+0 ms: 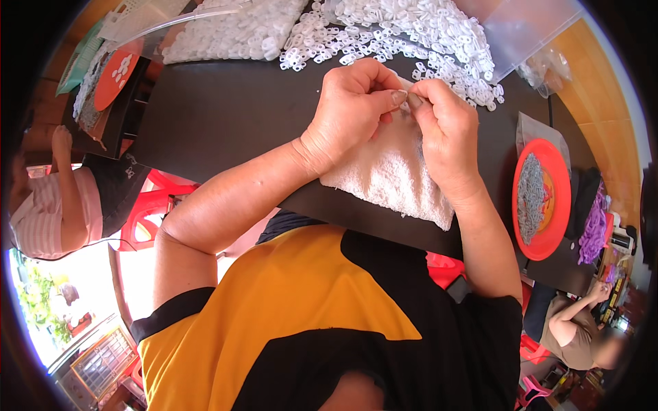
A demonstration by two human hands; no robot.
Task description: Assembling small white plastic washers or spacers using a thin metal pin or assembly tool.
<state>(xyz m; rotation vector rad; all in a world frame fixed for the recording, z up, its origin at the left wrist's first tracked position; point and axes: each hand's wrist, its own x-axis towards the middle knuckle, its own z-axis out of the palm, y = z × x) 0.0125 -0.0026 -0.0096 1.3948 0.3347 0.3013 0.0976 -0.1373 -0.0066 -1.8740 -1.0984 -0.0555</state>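
Observation:
Both my hands meet above a white terry towel (384, 178) on the dark table. My left hand (353, 103) is closed, with thumb and forefinger pinched together. My right hand (449, 133) pinches right beside it, thumb against forefinger. Whatever sits between the fingertips is too small and covered to make out. Just beyond my hands lies a spread heap of small white plastic pieces (452, 41), each with openings in it. Part of the towel is hidden under my hands.
A clear bag of white pieces (229, 34) lies at the far left. To the right stands a red plate (541, 250) with grey cord-like strands (530, 198). A clear plastic bin (524, 34) borders the heap. Other people sit at left (58, 212) and lower right (572, 332).

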